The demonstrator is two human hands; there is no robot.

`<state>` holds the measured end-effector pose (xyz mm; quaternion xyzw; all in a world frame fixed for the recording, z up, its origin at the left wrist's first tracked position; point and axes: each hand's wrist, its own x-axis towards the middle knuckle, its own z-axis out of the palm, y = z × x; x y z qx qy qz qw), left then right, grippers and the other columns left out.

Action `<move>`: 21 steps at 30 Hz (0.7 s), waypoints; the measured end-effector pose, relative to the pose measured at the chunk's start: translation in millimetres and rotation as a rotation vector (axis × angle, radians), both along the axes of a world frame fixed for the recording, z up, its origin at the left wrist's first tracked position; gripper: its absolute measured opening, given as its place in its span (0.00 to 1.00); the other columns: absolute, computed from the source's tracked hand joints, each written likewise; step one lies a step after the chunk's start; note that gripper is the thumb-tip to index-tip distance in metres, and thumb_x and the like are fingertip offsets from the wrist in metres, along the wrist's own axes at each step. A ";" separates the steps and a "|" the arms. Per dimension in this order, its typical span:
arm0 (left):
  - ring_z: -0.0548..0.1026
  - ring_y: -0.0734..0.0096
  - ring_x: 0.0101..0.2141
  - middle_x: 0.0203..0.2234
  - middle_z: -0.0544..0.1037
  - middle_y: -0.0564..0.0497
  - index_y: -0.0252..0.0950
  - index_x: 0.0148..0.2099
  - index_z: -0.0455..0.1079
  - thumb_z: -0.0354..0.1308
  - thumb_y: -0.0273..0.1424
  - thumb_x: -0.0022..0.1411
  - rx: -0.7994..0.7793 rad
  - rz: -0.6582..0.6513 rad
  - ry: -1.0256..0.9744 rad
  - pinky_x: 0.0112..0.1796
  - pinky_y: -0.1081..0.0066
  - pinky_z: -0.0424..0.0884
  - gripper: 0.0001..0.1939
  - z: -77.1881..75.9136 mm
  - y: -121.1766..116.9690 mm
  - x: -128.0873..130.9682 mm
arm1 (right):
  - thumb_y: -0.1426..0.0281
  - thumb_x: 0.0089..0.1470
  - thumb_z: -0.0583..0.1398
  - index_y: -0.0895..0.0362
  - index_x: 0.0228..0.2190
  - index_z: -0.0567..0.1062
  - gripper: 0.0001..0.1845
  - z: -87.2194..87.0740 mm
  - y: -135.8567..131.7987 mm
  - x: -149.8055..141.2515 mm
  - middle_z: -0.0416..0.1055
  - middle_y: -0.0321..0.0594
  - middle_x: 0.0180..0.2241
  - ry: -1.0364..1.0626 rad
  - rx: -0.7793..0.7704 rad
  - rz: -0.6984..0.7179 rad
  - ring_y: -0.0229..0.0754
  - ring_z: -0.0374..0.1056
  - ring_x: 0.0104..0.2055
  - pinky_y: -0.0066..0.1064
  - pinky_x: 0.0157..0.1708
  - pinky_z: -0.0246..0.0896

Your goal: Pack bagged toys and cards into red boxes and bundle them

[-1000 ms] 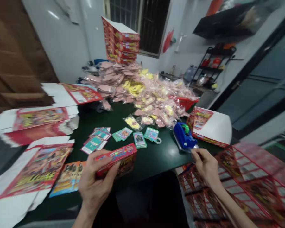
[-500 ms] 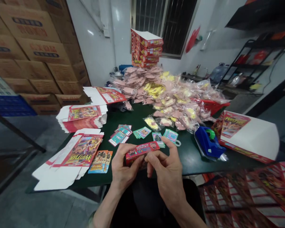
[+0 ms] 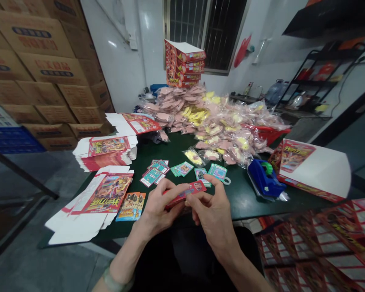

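My left hand (image 3: 158,207) is closed around a small red printed box (image 3: 198,186), its fingers lying across the top. Thumb and fingers of my right hand (image 3: 215,217) pinch at the box's near side; its underside is hidden. Just past the box lie small fanned stacks of cards: teal-and-red cards (image 3: 152,175), green cards (image 3: 182,168), dark-picture cards (image 3: 201,175) and more green cards (image 3: 218,172), with a pale ring (image 3: 227,181) beside them. Orange-and-blue cards (image 3: 129,209) rest to the left of my left hand.
Flattened red-and-white cartons (image 3: 106,194) lie at left. A heap of bagged pink and yellow pieces (image 3: 219,125) covers the back, below stacked red boxes (image 3: 185,65). At right are a blue tape dispenser (image 3: 264,180) and an opened carton (image 3: 318,168).
My left hand has shifted its fingers over the top of the red box, covering more of it. My right hand keeps pinching near the same spot. The view has turned slightly.
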<state>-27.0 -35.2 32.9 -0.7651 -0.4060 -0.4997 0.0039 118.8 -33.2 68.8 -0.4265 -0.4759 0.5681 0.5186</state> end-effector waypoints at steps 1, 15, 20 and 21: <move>0.68 0.76 0.29 0.30 0.65 0.54 0.44 0.53 0.65 0.56 0.22 0.57 -0.022 -0.013 0.046 0.27 0.75 0.67 0.22 3.7 0.9 -1.9 | 0.68 0.43 0.64 0.57 0.49 0.55 0.33 0.5 0.1 0.1 0.68 0.25 0.17 0.002 -0.002 0.004 0.29 0.56 0.13 0.18 0.11 0.51; 0.68 0.74 0.30 0.32 0.66 0.51 0.40 0.51 0.69 0.53 0.23 0.56 -0.091 -0.064 -0.026 0.27 0.73 0.68 0.20 6.4 3.9 -2.8 | 0.69 0.45 0.63 0.54 0.47 0.54 0.30 -10.3 1.3 -3.5 0.72 0.27 0.20 -0.021 0.046 -0.037 0.30 0.60 0.15 0.19 0.15 0.53; 0.68 0.75 0.26 0.26 0.67 0.52 0.36 0.41 0.74 0.59 0.26 0.55 0.036 0.072 -0.126 0.25 0.75 0.66 0.10 8.8 11.1 8.3 | 0.66 0.46 0.63 0.55 0.45 0.56 0.28 -53.8 4.2 -11.5 0.61 0.20 0.14 -0.050 0.018 -0.062 0.32 0.56 0.14 0.21 0.15 0.52; 0.68 0.77 0.25 0.25 0.67 0.53 0.36 0.39 0.75 0.60 0.26 0.54 0.062 0.111 -0.134 0.24 0.76 0.65 0.08 8.9 12.0 8.9 | 0.66 0.46 0.63 0.55 0.44 0.57 0.26 -65.7 5.3 -9.4 0.58 0.20 0.13 -0.095 0.010 -0.051 0.32 0.56 0.14 0.22 0.16 0.53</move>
